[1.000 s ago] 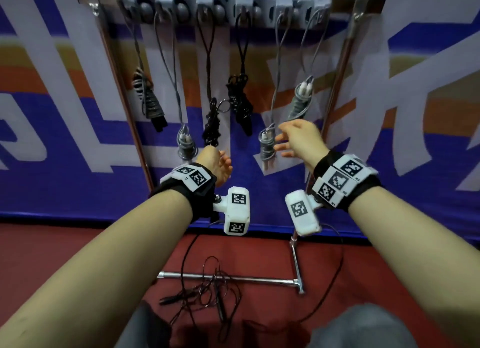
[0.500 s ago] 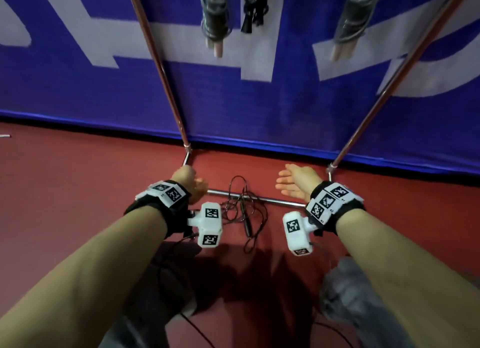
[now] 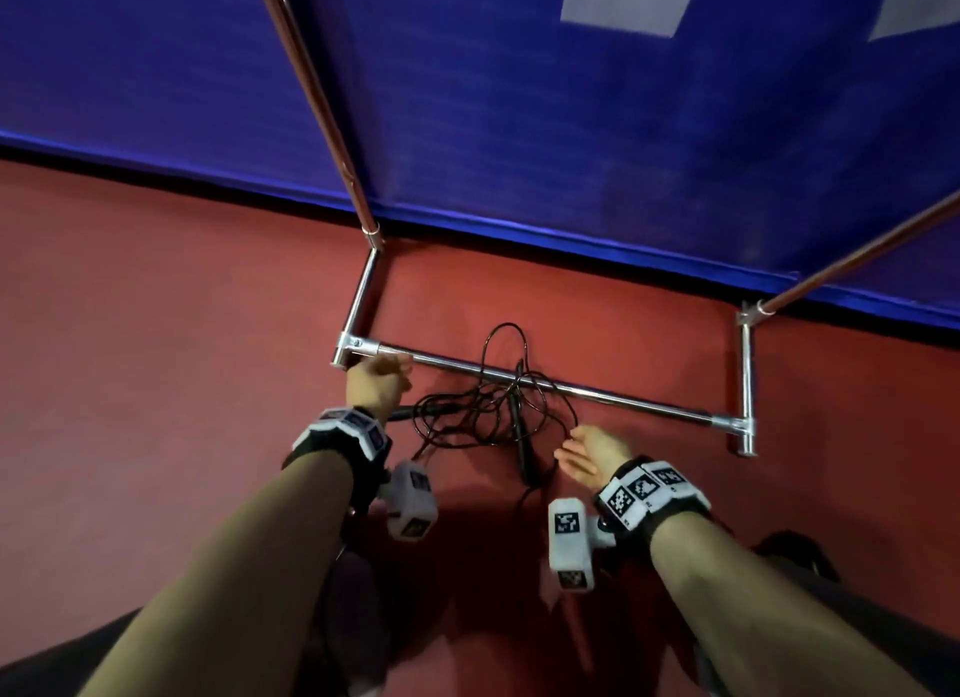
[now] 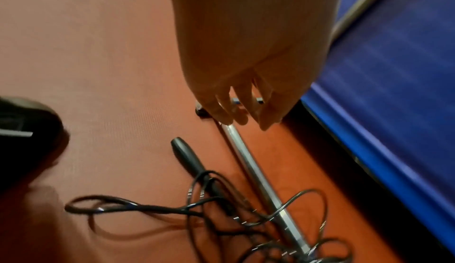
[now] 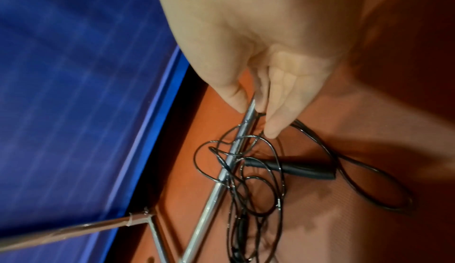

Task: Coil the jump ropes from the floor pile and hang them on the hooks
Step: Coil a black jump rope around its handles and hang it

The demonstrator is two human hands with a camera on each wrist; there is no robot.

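Note:
A tangled black jump rope [image 3: 483, 410] lies on the red floor, its cord draped over the rack's chrome base bar [image 3: 623, 401]. One black handle [image 3: 525, 454] points toward me; the other handle [image 4: 189, 158] lies left of the tangle. My left hand [image 3: 382, 384] hovers over the bar's left end, fingers [image 4: 242, 109] hanging loosely and holding nothing. My right hand [image 3: 587, 449] is at the tangle's right edge with straight fingers [image 5: 273, 123] just above the cord [image 5: 246, 179] and the bar [image 5: 214, 189]. Whether they touch the cord I cannot tell. The hooks are out of view.
A blue banner wall [image 3: 519, 124] stands right behind the rack. Two slanted rack uprights [image 3: 311, 88] rise from chrome feet [image 3: 747, 379] at each end of the bar. A dark shoe [image 4: 24, 131] is on the floor to the left, and my knees fill the bottom of the head view.
The view has tipped down from the hooks and hung ropes to the floor. Both hands have come down from the hanging ropes to the pile by the base bar.

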